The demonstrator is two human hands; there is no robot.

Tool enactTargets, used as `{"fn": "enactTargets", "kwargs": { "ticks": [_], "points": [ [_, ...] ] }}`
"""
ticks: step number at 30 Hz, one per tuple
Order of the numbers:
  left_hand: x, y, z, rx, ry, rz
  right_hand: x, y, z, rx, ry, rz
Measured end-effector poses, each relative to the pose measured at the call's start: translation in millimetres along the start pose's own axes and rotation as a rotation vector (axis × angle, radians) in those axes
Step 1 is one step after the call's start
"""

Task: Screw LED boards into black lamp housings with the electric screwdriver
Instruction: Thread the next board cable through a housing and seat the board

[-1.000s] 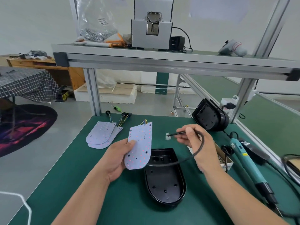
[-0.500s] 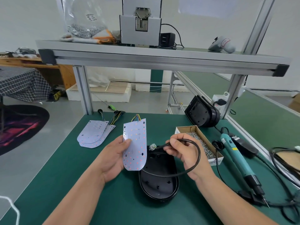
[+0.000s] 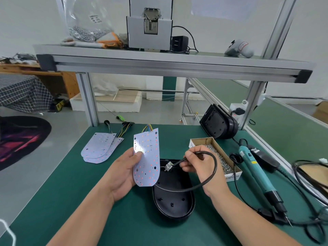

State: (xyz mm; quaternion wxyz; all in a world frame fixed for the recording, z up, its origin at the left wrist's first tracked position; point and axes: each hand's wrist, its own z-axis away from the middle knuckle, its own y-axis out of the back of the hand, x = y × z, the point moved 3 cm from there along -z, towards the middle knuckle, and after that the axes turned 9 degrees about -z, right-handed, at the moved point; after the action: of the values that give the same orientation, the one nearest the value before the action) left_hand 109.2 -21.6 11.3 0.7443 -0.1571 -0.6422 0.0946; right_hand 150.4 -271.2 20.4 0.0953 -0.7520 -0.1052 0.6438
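Note:
My left hand [image 3: 122, 176] grips a white LED board [image 3: 146, 157] with coloured wires at its top, held upright over the left rim of a black lamp housing [image 3: 173, 201] lying open on the green table. My right hand [image 3: 200, 167] pinches a black cable [image 3: 211, 174] that loops out of the housing; its small white connector [image 3: 168, 166] points toward the board. The teal electric screwdriver [image 3: 255, 174] lies on the table to the right, untouched.
A cardboard box of screws [image 3: 215, 153] stands just behind my right hand. A stack of spare LED boards [image 3: 100, 148] lies at the back left. Another black housing [image 3: 219, 124] leans at the back right. Cables coil at the right edge. An aluminium shelf spans overhead.
My right hand has brought the cable's connector down from above the housing toward the board. The left hand has kept the board over the housing's left rim.

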Motion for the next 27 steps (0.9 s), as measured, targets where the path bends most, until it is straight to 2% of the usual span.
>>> {"fn": "enactTargets", "kwargs": {
  "ticks": [4,8,11,18,22,27],
  "points": [
    [1,-3,1,-0.006,-0.027,-0.015,0,-8,2,-0.019,-0.008,-0.025],
    [1,-3,-1,0.009,-0.04,-0.049,4,-22,11,-0.222,-0.123,-0.136],
    [1,-3,-1,0.002,-0.041,-0.047,1,-22,11,-0.206,-0.151,-0.169],
    [1,-2,-1,-0.009,-0.06,-0.012,-14,0,4,-0.079,0.155,0.261],
    [2,-2,-1,-0.028,-0.07,0.013,-21,6,3,-0.127,0.205,0.423],
    [2,0,-2,-0.014,-0.07,0.078,-27,9,2,-0.235,0.172,0.517]
  ]
}}
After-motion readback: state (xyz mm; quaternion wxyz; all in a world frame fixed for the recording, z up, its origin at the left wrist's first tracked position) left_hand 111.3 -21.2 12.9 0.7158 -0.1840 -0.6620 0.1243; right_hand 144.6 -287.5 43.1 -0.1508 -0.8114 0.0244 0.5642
